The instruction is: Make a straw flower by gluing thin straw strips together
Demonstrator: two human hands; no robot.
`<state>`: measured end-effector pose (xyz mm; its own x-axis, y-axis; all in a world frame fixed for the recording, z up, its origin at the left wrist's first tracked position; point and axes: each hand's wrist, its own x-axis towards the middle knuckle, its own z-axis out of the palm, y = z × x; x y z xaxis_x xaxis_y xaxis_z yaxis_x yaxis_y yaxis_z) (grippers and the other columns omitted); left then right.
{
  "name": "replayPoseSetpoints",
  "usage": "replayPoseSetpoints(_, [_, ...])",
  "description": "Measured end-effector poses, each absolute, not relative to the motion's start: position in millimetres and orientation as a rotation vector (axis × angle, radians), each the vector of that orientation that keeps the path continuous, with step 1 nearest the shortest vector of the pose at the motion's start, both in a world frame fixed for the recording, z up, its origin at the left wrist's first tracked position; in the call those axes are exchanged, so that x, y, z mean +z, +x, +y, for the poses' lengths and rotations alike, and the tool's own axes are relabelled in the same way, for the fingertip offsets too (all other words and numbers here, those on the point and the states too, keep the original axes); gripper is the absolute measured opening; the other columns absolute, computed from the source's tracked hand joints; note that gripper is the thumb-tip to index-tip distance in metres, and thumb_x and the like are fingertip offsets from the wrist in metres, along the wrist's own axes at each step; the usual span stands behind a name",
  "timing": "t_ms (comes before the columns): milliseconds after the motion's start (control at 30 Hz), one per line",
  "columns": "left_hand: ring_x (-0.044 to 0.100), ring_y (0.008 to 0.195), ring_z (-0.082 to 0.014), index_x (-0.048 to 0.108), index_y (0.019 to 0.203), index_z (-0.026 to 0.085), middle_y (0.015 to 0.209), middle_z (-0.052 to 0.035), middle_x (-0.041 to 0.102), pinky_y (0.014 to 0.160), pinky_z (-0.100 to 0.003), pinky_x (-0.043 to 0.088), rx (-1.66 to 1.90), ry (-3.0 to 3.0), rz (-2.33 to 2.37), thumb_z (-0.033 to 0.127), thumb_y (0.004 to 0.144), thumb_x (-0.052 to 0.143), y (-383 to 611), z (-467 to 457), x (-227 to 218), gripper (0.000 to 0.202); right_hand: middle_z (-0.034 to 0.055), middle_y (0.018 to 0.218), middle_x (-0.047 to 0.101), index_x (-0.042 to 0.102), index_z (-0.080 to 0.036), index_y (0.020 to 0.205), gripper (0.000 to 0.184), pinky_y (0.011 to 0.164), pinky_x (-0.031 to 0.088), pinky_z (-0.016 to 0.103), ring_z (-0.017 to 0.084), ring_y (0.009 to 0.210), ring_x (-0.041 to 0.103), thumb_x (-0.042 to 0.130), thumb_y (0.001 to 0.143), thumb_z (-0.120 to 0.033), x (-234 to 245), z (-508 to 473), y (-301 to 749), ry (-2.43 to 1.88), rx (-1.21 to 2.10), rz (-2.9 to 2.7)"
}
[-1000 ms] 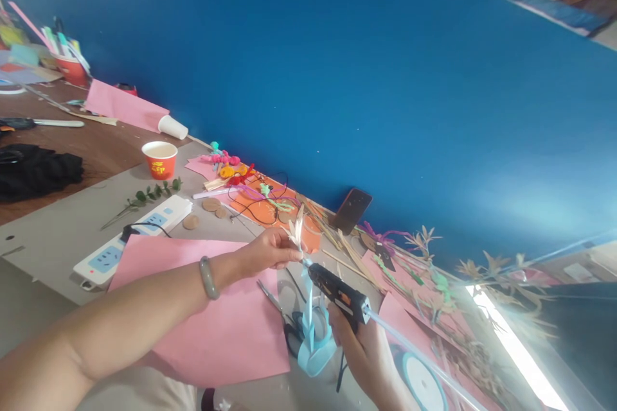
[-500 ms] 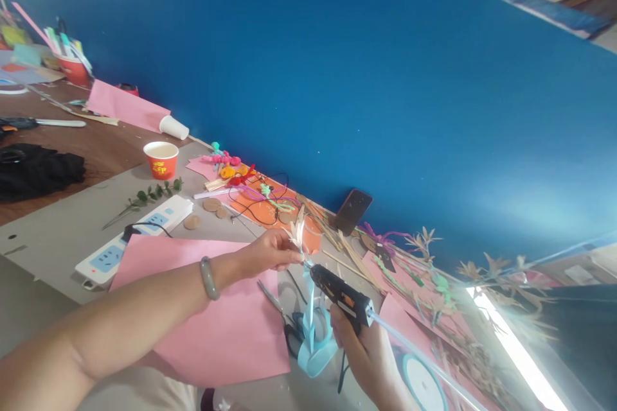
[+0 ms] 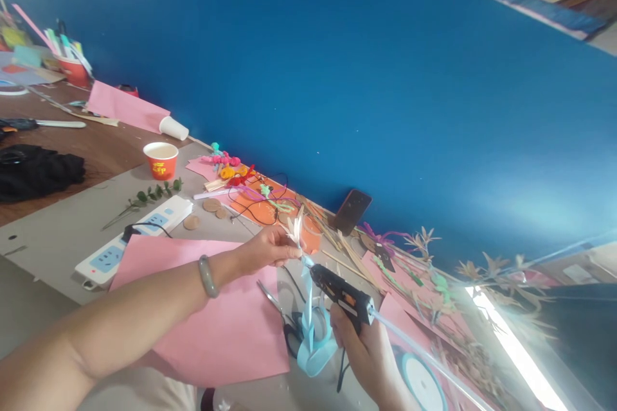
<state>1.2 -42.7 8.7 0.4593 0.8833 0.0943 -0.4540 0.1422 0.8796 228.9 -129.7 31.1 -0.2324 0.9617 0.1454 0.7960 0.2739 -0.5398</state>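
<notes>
My left hand [image 3: 272, 248] pinches a small pale dried flower [image 3: 295, 229], its pointed petals upward. From its base hangs a light-blue ribbon [image 3: 308, 295], which loops down to a ribbon roll near the table. Wrapped round the handle of a black glue gun [image 3: 342, 292] is my right hand [image 3: 361, 350]. The gun's nozzle is at the ribbon just below the flower; whether it touches I cannot tell. A clear glue stick [image 3: 424, 359] sticks out of the gun's back end. Scissors [image 3: 277, 305] lie under the hanging ribbon, partly hidden.
Pink paper [image 3: 216, 327] lies beneath my left forearm. A white power strip [image 3: 139, 237], a leafy sprig [image 3: 149, 194] and a red paper cup [image 3: 161, 162] stand or lie to the left. A phone [image 3: 353, 210] leans on the blue wall [image 3: 308, 77]. Dried flowers [image 3: 501, 289] spread at right.
My left hand and the flower have shifted very slightly up and left, and the ribbon below the flower shows more. The glue gun stays almost where it was.
</notes>
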Motion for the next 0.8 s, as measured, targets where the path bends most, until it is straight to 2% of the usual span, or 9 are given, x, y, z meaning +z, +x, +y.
replayPoseSetpoints(133, [0.035, 0.045, -0.0036, 0.065, 0.080, 0.012, 0.056, 0.0052, 0.047, 0.043, -0.021, 0.023, 1.016, 1.033, 0.496, 0.031, 0.066, 0.077, 2.4, -42.1, 5.2, 0.027, -0.0015, 0.050, 0.048, 0.057, -0.018, 0.072, 0.042, 0.043, 0.036, 0.024, 0.014, 0.045, 0.045, 0.038, 0.092, -0.050, 29.4, -130.0, 228.4, -1.575, 0.520, -2.096])
replayPoseSetpoints(233, [0.035, 0.044, -0.0032, 0.064, 0.080, 0.012, 0.058, 0.0045, 0.050, 0.043, -0.021, 0.023, 1.022, 1.027, 0.514, 0.032, 0.065, 0.077, 2.3, -41.4, 4.7, 0.028, -0.0018, 0.049, 0.046, 0.054, -0.019, 0.067, 0.043, 0.044, 0.035, 0.024, 0.014, 0.045, 0.045, 0.039, 0.091, -0.051, 31.8, -130.2, 229.1, -1.589, 0.594, -2.102])
replayPoseSetpoints(333, [0.036, 0.044, -0.0031, 0.061, 0.076, 0.012, 0.063, 0.0025, 0.054, 0.043, -0.021, 0.024, 1.050, 1.020, 0.565, 0.033, 0.065, 0.077, 1.5, -40.9, 6.2, 0.028, -0.0026, 0.046, 0.045, 0.052, -0.018, 0.064, 0.045, 0.043, 0.034, 0.023, 0.012, 0.044, 0.044, 0.041, 0.089, -0.054, 35.7, -127.2, 230.5, -1.585, 0.834, -2.026])
replayPoseSetpoints(400, [0.037, 0.045, -0.0032, 0.059, 0.072, 0.012, 0.062, 0.0025, 0.054, 0.044, -0.021, 0.024, 1.068, 1.027, 0.580, 0.033, 0.065, 0.077, 1.1, -40.4, 6.6, 0.028, -0.0029, 0.046, 0.046, 0.054, -0.017, 0.067, 0.047, 0.040, 0.032, 0.023, 0.011, 0.041, 0.042, 0.044, 0.086, -0.059, 37.5, -121.4, 232.8, -1.580, 1.043, -1.877])
replayPoseSetpoints(500, [0.036, 0.044, -0.0027, 0.058, 0.069, 0.012, 0.061, 0.0030, 0.054, 0.044, -0.021, 0.024, 1.075, 1.028, 0.570, 0.031, 0.065, 0.077, 1.2, -38.7, 5.2, 0.027, -0.0005, 0.051, 0.053, 0.059, -0.014, 0.075, 0.053, 0.042, 0.035, 0.024, 0.011, 0.041, 0.045, 0.048, 0.080, -0.066, 38.5, -106.6, 241.3, -1.572, 1.229, -1.673])
replayPoseSetpoints(600, [0.036, 0.043, -0.0026, 0.058, 0.069, 0.012, 0.061, 0.0024, 0.056, 0.043, -0.021, 0.024, 1.069, 1.044, 0.574, 0.031, 0.067, 0.075, 1.7, -36.6, 2.6, 0.026, -0.0006, 0.053, 0.053, 0.061, -0.012, 0.076, 0.054, 0.046, 0.036, 0.025, 0.012, 0.045, 0.047, 0.054, 0.076, -0.065, 38.3, -88.5, 257.7, -1.603, 1.169, -1.556])
replayPoseSetpoints(800, [0.040, 0.045, -0.0047, 0.057, 0.070, 0.013, 0.061, 0.0030, 0.053, 0.043, -0.020, 0.028, 1.080, 1.128, 0.639, 0.036, 0.069, 0.072, 1.7, -34.9, 0.0, 0.028, -0.0037, 0.043, 0.052, 0.056, -0.017, 0.072, 0.038, 0.039, 0.033, 0.024, 0.012, 0.037, 0.046, 0.068, 0.066, -0.053, 35.1, -66.9, 293.6, -1.804, 0.831, -1.469])
